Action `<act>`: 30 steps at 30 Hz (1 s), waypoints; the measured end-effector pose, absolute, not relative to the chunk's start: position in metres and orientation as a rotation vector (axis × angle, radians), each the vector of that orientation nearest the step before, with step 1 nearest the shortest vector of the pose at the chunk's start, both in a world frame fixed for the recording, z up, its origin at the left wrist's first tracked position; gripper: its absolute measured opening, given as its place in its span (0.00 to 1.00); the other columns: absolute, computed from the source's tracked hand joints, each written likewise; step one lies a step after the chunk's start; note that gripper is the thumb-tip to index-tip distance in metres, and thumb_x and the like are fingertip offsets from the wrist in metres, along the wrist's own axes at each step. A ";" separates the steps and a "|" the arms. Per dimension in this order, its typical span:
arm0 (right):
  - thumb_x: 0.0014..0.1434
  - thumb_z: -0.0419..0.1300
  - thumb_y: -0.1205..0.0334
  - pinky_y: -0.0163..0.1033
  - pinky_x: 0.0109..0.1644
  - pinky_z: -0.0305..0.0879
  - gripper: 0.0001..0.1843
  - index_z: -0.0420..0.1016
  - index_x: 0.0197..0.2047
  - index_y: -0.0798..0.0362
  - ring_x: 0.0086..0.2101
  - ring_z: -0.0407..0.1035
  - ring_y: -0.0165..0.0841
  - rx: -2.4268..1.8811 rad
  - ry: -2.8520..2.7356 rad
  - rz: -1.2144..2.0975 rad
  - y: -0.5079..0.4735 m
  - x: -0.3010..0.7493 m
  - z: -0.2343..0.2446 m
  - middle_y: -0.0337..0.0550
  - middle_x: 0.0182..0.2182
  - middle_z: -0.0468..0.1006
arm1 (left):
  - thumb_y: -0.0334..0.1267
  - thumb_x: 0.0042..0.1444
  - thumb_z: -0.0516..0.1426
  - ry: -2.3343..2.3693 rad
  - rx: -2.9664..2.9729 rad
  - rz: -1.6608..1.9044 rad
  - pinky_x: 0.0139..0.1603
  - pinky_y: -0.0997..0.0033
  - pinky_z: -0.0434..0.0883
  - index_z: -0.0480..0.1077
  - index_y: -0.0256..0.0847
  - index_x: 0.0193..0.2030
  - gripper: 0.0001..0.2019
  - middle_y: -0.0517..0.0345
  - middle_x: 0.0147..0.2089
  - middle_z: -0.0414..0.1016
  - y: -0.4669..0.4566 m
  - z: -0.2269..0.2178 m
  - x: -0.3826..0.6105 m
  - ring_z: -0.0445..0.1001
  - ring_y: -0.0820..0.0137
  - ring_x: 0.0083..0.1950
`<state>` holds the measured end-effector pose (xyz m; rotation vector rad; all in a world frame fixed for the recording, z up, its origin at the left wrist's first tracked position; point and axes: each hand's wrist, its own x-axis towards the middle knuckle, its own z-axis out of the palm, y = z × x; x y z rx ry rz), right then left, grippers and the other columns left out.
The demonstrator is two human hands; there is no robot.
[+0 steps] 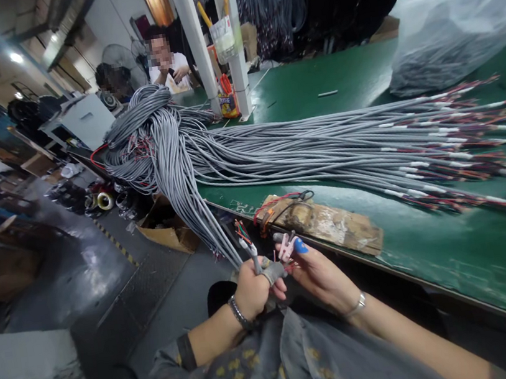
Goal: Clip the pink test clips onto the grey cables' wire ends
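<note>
My left hand [252,291] is closed around a grey cable [255,260], whose stripped end stands up with thin coloured wires [241,234] fanning out. A worn grey cover wraps that hand's thumb. Close beside it, my right hand [318,276] has its thumb and fingers pinched on a small pale pink clip-like tool [286,247]. Blue tape [299,246] is wrapped round the right thumb. Short red wire strands show between the two hands, but which cable they belong to is unclear. A thick bundle of grey cables [180,174] hangs over the bench edge towards my left hand.
Many grey cables [303,145] lie along the green bench [472,271], their bared ends to the right. A taped wooden block [333,225] lies at the bench edge. Behind are a plastic bag [456,29], a white post [242,84] and a seated person [177,68]. An open carton [169,229] stands below.
</note>
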<state>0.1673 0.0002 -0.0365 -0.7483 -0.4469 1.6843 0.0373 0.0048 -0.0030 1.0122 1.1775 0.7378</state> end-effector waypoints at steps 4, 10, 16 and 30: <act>0.42 0.70 0.44 0.40 0.35 0.65 0.19 0.81 0.30 0.50 0.26 0.66 0.33 -0.753 -0.449 1.679 0.000 0.167 -0.036 0.40 0.25 0.77 | 0.51 0.38 0.63 1.174 0.999 0.757 0.12 0.80 0.59 0.64 0.38 0.19 0.18 0.61 0.14 0.68 0.006 -0.001 0.039 0.63 0.77 0.11; 0.45 0.69 0.44 0.39 0.34 0.65 0.19 0.80 0.33 0.50 0.28 0.67 0.33 -0.731 -0.437 1.689 -0.001 0.167 -0.036 0.41 0.28 0.77 | 0.52 0.38 0.64 1.193 1.011 0.755 0.12 0.80 0.58 0.64 0.38 0.19 0.19 0.61 0.14 0.68 0.003 -0.002 0.036 0.64 0.77 0.12; 0.46 0.68 0.43 0.37 0.35 0.66 0.19 0.81 0.32 0.50 0.28 0.66 0.31 -0.725 -0.397 1.716 -0.002 0.168 -0.036 0.41 0.28 0.77 | 0.54 0.41 0.63 1.179 1.024 0.841 0.15 0.79 0.63 0.65 0.38 0.20 0.21 0.59 0.17 0.71 -0.001 -0.012 0.031 0.67 0.75 0.14; 0.44 0.70 0.44 0.35 0.30 0.61 0.21 0.77 0.32 0.53 0.25 0.65 0.28 -0.767 -0.627 1.850 -0.023 0.170 -0.034 0.39 0.24 0.74 | 0.57 0.47 0.61 1.154 1.181 0.871 0.18 0.77 0.66 0.67 0.37 0.22 0.22 0.56 0.18 0.72 -0.012 -0.013 0.019 0.70 0.73 0.16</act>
